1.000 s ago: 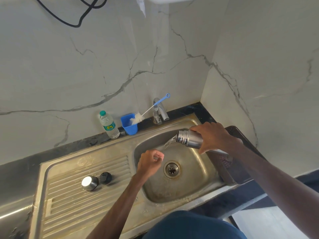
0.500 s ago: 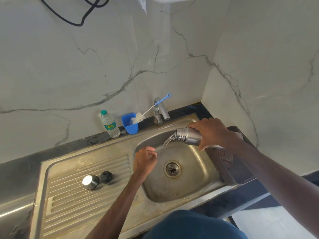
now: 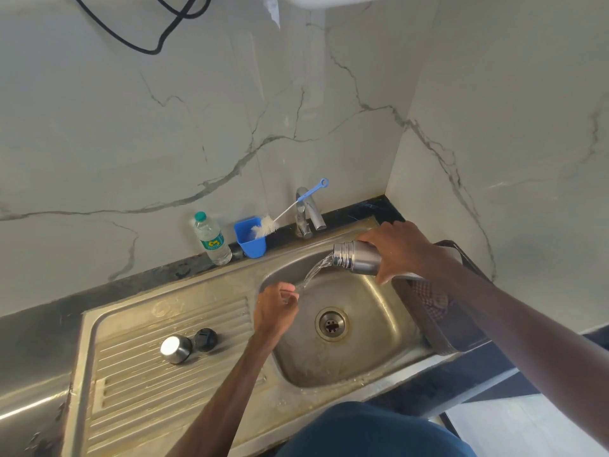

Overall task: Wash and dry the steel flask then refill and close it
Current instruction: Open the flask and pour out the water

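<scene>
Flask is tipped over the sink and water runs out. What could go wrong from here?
1. Only the right hand grips the smooth flask; it could slip and drop into the sink.
2. The stream hits the left hand and may splash the cap and stopper lying on the drainboard.

- The basin (image 3: 362, 357) takes the right part of the sink unit; the drainboard (image 3: 131, 384) lies to its left.
- On the drainboard, the larger cap (image 3: 175, 348) stands left of the smaller cap (image 3: 205, 339), just beside it.
- Along the far ledge, left to right: bottle (image 3: 212, 240), cup (image 3: 251, 237), tap (image 3: 306, 211).
- A brush (image 3: 286, 211) stands in the cup, leaning right across the tap.
- The flask (image 3: 357, 262), in the right hand (image 3: 400, 250), is tipped over the basin's far right side, mouth leftward.
- The left hand (image 3: 276, 310) is over the basin's left side, below that mouth.
- A basket (image 3: 461, 331) lies against the basin's right rim.
</scene>
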`<state>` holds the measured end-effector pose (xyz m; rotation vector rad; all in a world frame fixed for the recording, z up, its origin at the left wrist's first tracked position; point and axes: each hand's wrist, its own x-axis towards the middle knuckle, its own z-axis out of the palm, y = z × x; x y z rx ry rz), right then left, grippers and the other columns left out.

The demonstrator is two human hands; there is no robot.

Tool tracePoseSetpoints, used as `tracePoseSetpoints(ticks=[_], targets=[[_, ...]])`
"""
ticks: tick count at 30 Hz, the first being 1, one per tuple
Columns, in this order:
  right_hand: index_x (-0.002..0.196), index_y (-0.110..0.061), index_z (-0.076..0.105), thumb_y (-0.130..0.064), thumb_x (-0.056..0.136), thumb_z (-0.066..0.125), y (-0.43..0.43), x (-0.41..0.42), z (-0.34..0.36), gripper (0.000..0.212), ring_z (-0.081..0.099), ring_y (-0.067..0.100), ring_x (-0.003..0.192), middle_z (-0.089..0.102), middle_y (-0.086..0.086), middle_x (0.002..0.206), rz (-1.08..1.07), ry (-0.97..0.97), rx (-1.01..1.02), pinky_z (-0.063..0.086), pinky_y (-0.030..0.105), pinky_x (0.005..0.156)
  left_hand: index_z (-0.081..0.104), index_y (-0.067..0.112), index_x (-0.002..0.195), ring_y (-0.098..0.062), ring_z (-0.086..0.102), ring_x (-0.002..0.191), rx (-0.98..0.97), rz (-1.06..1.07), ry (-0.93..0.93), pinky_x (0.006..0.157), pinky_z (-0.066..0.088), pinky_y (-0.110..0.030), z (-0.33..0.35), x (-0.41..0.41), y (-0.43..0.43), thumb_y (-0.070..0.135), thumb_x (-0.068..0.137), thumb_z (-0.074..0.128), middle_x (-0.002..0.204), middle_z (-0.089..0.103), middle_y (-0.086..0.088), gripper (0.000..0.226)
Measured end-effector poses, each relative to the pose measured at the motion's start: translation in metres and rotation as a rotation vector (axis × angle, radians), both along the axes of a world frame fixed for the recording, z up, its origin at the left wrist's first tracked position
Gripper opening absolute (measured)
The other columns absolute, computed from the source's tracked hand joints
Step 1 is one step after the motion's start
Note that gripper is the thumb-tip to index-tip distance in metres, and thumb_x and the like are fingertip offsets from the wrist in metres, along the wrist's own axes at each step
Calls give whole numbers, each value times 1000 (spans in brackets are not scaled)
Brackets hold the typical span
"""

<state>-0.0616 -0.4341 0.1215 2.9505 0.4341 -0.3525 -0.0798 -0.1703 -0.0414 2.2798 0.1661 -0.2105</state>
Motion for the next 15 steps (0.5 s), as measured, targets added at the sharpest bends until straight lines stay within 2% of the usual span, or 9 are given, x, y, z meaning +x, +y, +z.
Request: tracePoseSetpoints(ticks=[5,9,12,15], targets=[[93,-30,51,-47,65,91,-1,1,4,51,31,-3,59,36,-16,66,1,-5,1,21,18,53,74,21,108,-4,72,86,4,15,-2,82,56,-28,-2,1,2,16,90,68,95,80,10,19],[90,-28,51,-44,65,90,-1,3,6,49,32,-2,59,38,-14,65,3,4,-6,21,19,52,75,19,110,-3,69,85,9,8,-2,75,47,-21,0,1,0,16,91,68,97,79,9,20],[95,-28,56,-45,66,90,-1,5,8,48,32,-2,58,39,-13,64,4,5,-16,21,19,52,75,19,109,-2,68,83,-2,9,0,69,44,-16,1,2,-1,18,91,70,98,79,7,19],[98,-27,60,-46,65,90,-2,7,8,48,33,-1,57,40,-13,64,6,11,-27,21,19,51,75,19,109,-2,70,85,-6,10,9,73,49,-20,-2,3,-1,17,91,70,96,79,9,19]])
